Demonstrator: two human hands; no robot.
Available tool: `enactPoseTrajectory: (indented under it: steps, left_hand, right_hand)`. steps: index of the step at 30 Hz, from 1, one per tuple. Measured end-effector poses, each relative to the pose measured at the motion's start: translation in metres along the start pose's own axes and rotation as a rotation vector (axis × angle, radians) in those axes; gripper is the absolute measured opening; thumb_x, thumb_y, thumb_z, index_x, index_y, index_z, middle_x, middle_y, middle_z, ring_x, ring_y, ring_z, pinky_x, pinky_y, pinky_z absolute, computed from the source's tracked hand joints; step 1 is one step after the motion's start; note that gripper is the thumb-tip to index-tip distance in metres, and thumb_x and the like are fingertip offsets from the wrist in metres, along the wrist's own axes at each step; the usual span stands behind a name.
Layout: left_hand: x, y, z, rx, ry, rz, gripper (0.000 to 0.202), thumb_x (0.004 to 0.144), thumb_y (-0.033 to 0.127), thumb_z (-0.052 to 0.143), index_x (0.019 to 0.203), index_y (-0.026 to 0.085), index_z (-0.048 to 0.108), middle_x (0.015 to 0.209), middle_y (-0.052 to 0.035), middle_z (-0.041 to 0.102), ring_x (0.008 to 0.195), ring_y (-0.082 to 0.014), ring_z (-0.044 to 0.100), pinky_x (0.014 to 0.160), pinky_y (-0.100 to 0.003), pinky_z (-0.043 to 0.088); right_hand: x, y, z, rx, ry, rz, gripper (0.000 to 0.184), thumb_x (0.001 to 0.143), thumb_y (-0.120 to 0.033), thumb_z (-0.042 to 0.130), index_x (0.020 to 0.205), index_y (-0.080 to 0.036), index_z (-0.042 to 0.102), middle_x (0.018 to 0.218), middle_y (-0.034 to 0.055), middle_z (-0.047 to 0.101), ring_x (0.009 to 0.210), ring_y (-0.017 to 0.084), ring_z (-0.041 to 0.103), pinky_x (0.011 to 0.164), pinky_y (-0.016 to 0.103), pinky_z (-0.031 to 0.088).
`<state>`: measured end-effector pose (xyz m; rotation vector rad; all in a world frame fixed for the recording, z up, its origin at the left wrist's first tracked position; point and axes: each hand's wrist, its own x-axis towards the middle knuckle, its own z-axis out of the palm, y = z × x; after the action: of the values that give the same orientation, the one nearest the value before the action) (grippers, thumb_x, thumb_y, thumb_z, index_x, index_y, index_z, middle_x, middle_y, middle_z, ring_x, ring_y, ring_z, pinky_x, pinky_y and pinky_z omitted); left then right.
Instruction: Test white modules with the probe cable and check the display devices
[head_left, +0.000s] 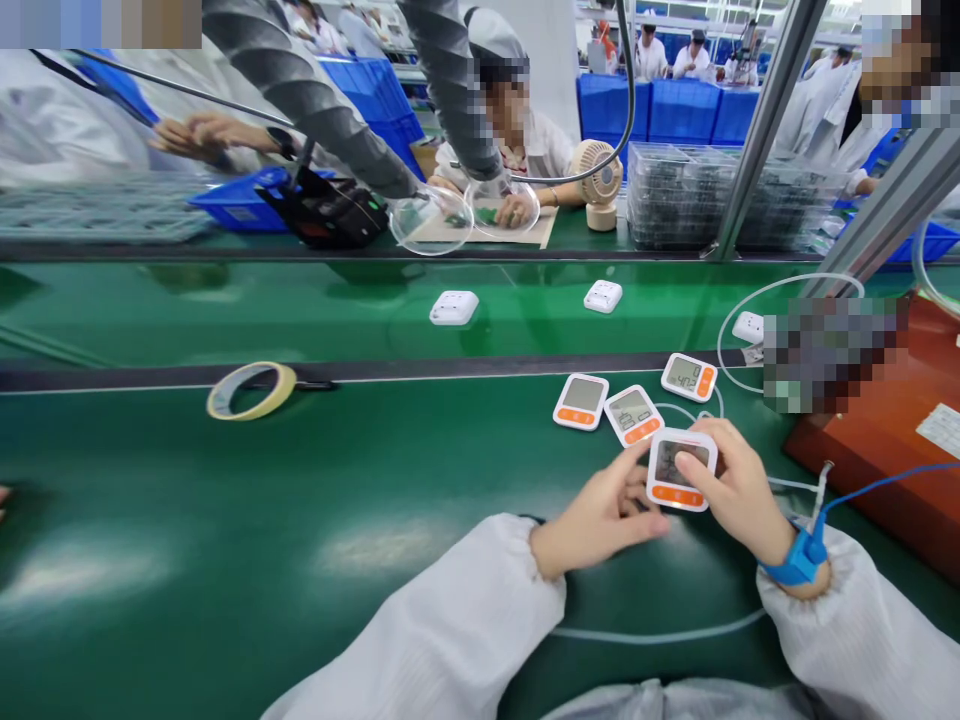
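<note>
My right hand (739, 490) grips a small white digital display unit (666, 468) with a grey screen and an orange button strip. The thumb lies across its screen. Beside its left edge is my left hand (592, 515), fingers apart, the index fingertip near the upper left corner; whether it touches I cannot tell. Just beyond lie three similar units on the green bench: one with a blank screen (580, 400), one showing digits (634, 414) and another, turned sideways (688, 378). A blue wrist strap (801, 560) with a cord is on my right wrist.
A yellowish tape roll (251, 390) and a dark pen-like object (315, 385) lie at left. White units (454, 308) rest on the green belt (337, 310). An orange-brown box (885, 430) stands at right, with cables nearby. A co-worker (517, 140) sits opposite, behind grey ducts.
</note>
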<state>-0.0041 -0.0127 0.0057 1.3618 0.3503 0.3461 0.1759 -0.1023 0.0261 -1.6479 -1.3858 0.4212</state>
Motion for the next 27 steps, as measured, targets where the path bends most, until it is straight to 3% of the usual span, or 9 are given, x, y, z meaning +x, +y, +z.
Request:
enactPoseTrajectory:
  steps: [2,4,8,14,17,20,22,24,27]
  left_hand:
    - [0.000,-0.003,0.011,-0.120,-0.020,-0.064,0.068,0.079,0.036,0.076,0.137,0.022,0.042,0.096,-0.0052,0.065,0.073,-0.0135,0.063,0.061,-0.023,0.048]
    - [0.000,-0.003,0.012,-0.182,0.045,-0.083,0.058,0.080,0.036,0.075,0.128,0.019,0.049,0.086,-0.0029,0.065,0.066,-0.0119,0.062,0.058,-0.022,0.047]
    - [0.004,0.006,-0.005,-0.341,0.101,-0.049,0.059,0.077,0.035,0.078,0.127,0.018,0.051,0.082,-0.0033,0.065,0.061,-0.0113,0.059,0.052,-0.020,0.046]
    - [0.004,0.011,-0.015,-0.390,0.028,-0.068,0.069,0.073,0.032,0.080,0.135,0.018,0.052,0.081,-0.0032,0.065,0.059,-0.0107,0.058,0.048,-0.019,0.047]
    - [0.005,0.010,-0.018,-0.326,0.066,-0.068,0.070,0.072,0.030,0.081,0.134,0.017,0.053,0.085,-0.0046,0.067,0.062,-0.0120,0.060,0.049,-0.019,0.048]
    - [0.009,0.013,-0.034,-0.295,0.264,0.046,0.063,0.070,0.031,0.081,0.126,0.016,0.057,0.084,-0.0039,0.067,0.060,-0.0111,0.058,0.047,-0.019,0.046]
    - [0.012,0.018,-0.052,-0.280,0.472,0.155,0.054,0.070,0.032,0.080,0.118,0.016,0.060,0.080,-0.0022,0.066,0.056,-0.0089,0.054,0.046,-0.018,0.043]
    - [0.014,0.022,-0.074,-0.238,0.657,0.224,0.049,0.068,0.031,0.079,0.111,0.015,0.061,0.078,-0.0008,0.065,0.052,-0.0067,0.050,0.046,-0.017,0.040]
    - [0.014,0.022,-0.105,-0.119,0.812,0.199,0.051,0.067,0.032,0.077,0.111,0.014,0.059,0.074,-0.0006,0.066,0.050,-0.0064,0.048,0.047,-0.018,0.037]
  right_hand:
    - [-0.002,0.000,0.004,0.038,-0.104,-0.004,0.030,0.097,-0.047,0.051,0.087,-0.020,0.059,0.079,0.0019,0.058,0.071,0.017,0.055,0.065,0.028,0.043]
    - [-0.002,0.002,0.006,0.091,-0.200,-0.021,0.033,0.101,-0.045,0.045,0.084,-0.020,0.056,0.074,0.0005,0.056,0.065,0.015,0.052,0.060,0.027,0.041]
    - [0.002,0.004,0.001,0.172,-0.347,-0.093,0.026,0.104,-0.036,0.037,0.102,-0.020,0.058,0.089,0.0036,0.062,0.079,0.016,0.059,0.073,0.028,0.046]
    - [0.002,0.006,-0.001,0.003,-0.278,-0.157,0.024,0.097,-0.025,0.046,0.075,-0.019,0.054,0.063,-0.0013,0.053,0.056,0.012,0.050,0.056,0.023,0.037]
    - [0.000,0.009,0.003,-0.113,-0.309,-0.164,0.021,0.090,-0.017,0.047,0.071,-0.019,0.055,0.057,-0.0029,0.051,0.050,0.011,0.047,0.052,0.023,0.034]
    - [-0.003,0.010,0.009,-0.140,-0.428,-0.244,0.015,0.088,-0.016,0.051,0.085,-0.020,0.065,0.064,-0.0022,0.061,0.056,0.012,0.056,0.058,0.023,0.039]
    - [-0.005,0.008,0.013,-0.106,-0.512,-0.314,0.015,0.091,-0.020,0.054,0.098,-0.021,0.067,0.087,0.0014,0.070,0.076,0.015,0.065,0.070,0.024,0.046]
    - [-0.007,0.006,0.015,-0.096,-0.539,-0.350,0.016,0.093,-0.027,0.056,0.105,-0.022,0.066,0.111,0.0048,0.068,0.089,0.017,0.066,0.078,0.027,0.048]
    - [-0.008,0.007,0.015,-0.099,-0.462,-0.311,0.018,0.095,-0.029,0.054,0.108,-0.021,0.064,0.119,0.0065,0.063,0.067,0.010,0.061,0.068,0.026,0.049]
